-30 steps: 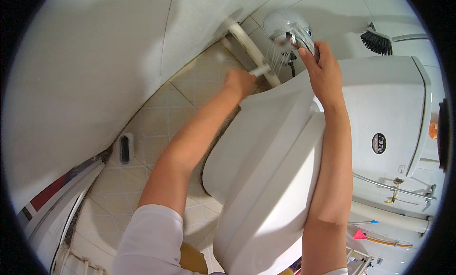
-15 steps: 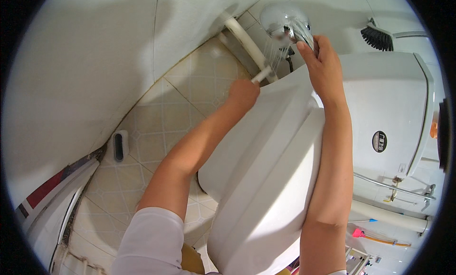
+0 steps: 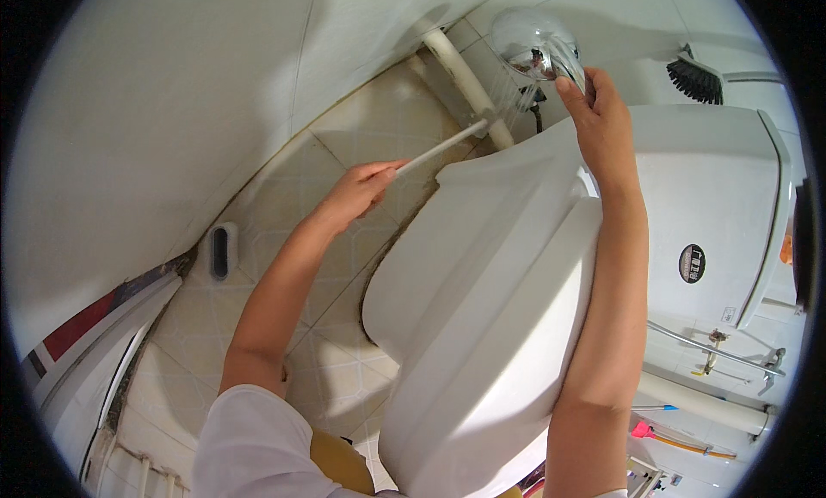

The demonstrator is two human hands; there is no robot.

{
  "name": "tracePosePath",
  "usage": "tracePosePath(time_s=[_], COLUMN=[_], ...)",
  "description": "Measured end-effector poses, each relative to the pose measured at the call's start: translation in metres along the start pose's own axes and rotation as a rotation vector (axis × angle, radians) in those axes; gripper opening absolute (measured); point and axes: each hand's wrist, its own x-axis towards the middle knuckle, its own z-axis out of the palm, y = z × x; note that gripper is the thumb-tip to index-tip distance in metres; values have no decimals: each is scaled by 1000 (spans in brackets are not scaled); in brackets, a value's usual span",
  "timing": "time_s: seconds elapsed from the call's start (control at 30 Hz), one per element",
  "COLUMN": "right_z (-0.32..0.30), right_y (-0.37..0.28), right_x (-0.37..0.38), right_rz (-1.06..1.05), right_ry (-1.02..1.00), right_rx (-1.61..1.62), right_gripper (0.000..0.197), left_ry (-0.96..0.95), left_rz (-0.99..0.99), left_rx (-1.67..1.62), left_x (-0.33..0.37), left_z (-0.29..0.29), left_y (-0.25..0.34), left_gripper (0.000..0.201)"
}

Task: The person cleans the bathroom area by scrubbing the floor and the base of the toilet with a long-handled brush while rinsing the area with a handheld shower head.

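My right hand (image 3: 605, 128), up beside the toilet tank (image 3: 688, 188), is wrapped round the handle of a chrome shower head (image 3: 535, 44). Thin streams of water fall from it toward the floor corner behind the toilet (image 3: 482, 257). With my left hand (image 3: 357, 193) I grip the near end of a thin white stick (image 3: 437, 150) over the tiled floor, left of the toilet. Its far end points at a white pipe (image 3: 463, 78) and meets the falling water there. Whether the tip touches the pipe, I cannot tell.
A black-bristled brush (image 3: 697, 76) hangs on the wall at the upper right. On the floor (image 3: 331, 266) by the left wall stands a small white-and-grey oval holder (image 3: 222, 250). A metal rail (image 3: 718, 347) and a pink-headed tool (image 3: 644, 430) are at the lower right.
My left hand has drawn back toward the lower left, baring more of the white stick. The right hand still holds the spraying shower head; the whole view has shifted slightly.
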Motion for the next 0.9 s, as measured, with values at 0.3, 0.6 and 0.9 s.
tracePosePath(time_s=[0.3, 0.6, 0.9], right_z=[1, 0, -2], right_y=[4, 6, 7], right_x=[3, 4, 1], right_rz=[29, 1, 7], right_ry=[85, 179, 191], right_rx=[-41, -77, -68], right_gripper=[44, 44, 45], left_ry=[179, 317, 324], left_rz=[254, 516, 530], left_rx=[820, 1171, 1311], left_x=[23, 77, 87], left_z=[21, 83, 119], left_y=[10, 82, 70], left_gripper=[31, 32, 16])
